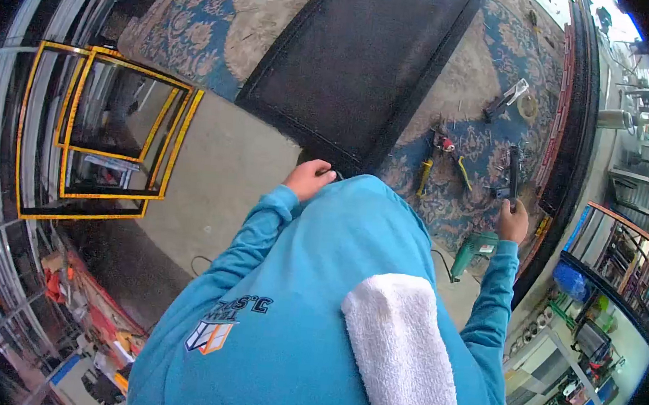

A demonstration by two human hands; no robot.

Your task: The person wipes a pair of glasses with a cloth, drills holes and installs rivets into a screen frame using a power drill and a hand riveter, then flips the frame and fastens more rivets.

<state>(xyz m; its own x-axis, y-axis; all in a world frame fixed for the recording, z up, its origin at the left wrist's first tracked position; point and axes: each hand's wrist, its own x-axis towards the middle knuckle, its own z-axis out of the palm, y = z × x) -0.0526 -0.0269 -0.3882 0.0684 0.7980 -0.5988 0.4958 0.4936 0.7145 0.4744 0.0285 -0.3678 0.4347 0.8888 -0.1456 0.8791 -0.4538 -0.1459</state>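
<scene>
A long dark framed panel (360, 59) lies on the patterned carpet. Its near end reaches my left hand (310, 180), whose fingers are bent together at the panel's near left corner; what they hold, if anything, is hidden. On the right, my right hand (513, 221) is closed around the lower end of a black hammer-like tool (514, 173) that points away from me over the carpet. Just left of that hand lies a green power drill (474, 252). Pliers with yellow handles (444, 145) rest between the panel and the black tool.
Yellow-edged frames (72, 134) stand at the left. A roll of tape (528, 106) and a black-and-silver tool (506, 100) lie on the carpet at the upper right. Long dark profiles (574, 147) run along the right side. A white towel (404, 348) hangs over my shirt.
</scene>
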